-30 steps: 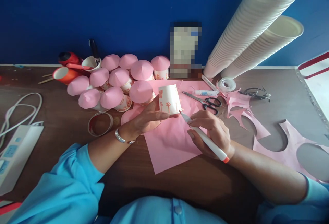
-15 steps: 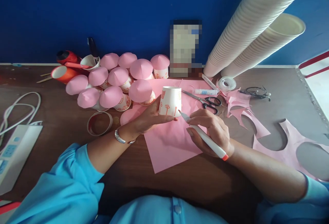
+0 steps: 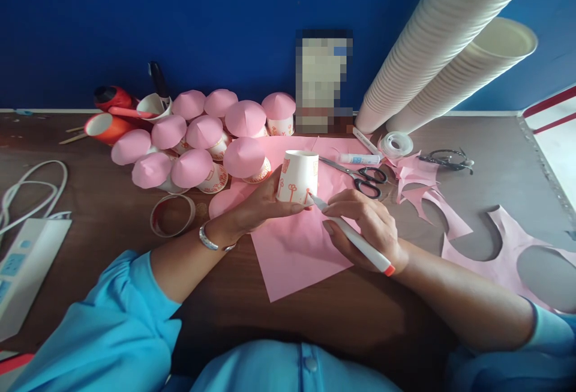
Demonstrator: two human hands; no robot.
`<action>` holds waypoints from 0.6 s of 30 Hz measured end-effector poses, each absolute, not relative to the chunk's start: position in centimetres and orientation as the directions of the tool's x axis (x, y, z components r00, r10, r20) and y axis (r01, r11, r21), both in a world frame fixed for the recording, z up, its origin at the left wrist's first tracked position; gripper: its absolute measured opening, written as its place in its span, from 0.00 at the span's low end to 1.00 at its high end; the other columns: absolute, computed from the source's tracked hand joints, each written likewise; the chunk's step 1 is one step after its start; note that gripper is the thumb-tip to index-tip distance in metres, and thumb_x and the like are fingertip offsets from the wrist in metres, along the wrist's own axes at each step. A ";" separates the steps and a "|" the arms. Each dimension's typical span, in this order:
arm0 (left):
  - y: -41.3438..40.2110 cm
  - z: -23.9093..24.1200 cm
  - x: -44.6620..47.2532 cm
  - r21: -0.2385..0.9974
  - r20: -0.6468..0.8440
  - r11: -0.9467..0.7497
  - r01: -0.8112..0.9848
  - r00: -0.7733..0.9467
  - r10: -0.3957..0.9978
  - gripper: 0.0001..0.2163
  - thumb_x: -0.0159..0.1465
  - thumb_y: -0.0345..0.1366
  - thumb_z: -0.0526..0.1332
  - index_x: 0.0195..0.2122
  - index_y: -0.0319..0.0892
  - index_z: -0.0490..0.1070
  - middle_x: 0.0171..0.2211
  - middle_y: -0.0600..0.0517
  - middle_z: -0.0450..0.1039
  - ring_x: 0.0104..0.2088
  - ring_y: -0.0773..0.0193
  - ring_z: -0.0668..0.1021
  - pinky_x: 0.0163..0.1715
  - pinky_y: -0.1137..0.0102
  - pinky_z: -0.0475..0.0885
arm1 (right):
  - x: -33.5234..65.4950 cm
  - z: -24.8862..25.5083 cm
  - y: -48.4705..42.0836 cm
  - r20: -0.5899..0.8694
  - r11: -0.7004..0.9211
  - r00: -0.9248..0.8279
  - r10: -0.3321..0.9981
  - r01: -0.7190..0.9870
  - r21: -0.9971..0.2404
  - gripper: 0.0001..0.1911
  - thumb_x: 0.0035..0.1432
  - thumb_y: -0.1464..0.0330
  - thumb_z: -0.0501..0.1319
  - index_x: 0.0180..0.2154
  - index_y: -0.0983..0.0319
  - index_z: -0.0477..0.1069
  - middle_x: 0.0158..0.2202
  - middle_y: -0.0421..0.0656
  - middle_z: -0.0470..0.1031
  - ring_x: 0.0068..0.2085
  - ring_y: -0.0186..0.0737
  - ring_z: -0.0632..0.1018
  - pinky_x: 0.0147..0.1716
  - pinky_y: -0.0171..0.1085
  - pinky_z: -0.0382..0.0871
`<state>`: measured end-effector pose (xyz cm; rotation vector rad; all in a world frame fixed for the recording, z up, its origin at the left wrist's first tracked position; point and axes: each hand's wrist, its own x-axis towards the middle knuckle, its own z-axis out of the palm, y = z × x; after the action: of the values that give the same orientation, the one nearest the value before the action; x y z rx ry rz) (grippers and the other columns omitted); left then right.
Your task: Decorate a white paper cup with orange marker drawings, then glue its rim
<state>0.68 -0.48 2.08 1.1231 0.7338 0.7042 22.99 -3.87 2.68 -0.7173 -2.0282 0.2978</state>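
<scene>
My left hand (image 3: 258,203) is closed round a small white paper cup (image 3: 297,176), held upside down above a pink paper sheet (image 3: 299,248). Red drawings run along the cup's lower edge. My right hand (image 3: 364,227) grips a white marker (image 3: 355,239) with an orange end, and its tip touches the cup's lower right side. A silver bracelet sits on my left wrist.
Several pink-capped cups (image 3: 202,140) cluster at the back left. Scissors (image 3: 360,176), a glue tube (image 3: 360,159), a tape roll (image 3: 396,144) and pink offcuts (image 3: 504,248) lie to the right. Two long stacks of white cups (image 3: 441,50) lean on the blue wall. A power strip (image 3: 27,266) is at far left.
The cup has been turned in my left hand, showing more of the red drawings. The marker tip has moved up against the cup's lower edge.
</scene>
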 end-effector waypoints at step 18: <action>-0.5 1.9 0.7 0.944 -0.174 0.301 -0.133 0.577 0.798 0.27 0.61 0.38 0.74 0.60 0.47 0.70 0.53 0.47 0.79 0.53 0.52 0.80 0.51 0.61 0.76 | 22.9 2.6 -4.0 0.693 0.800 -0.406 0.596 0.377 -0.467 0.11 0.62 0.79 0.62 0.44 0.61 0.69 0.31 0.43 0.76 0.31 0.39 0.79 0.28 0.36 0.76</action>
<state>0.72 -0.49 1.93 1.0966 0.7333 0.6967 22.89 -3.99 2.65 -0.7218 -2.0430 0.2930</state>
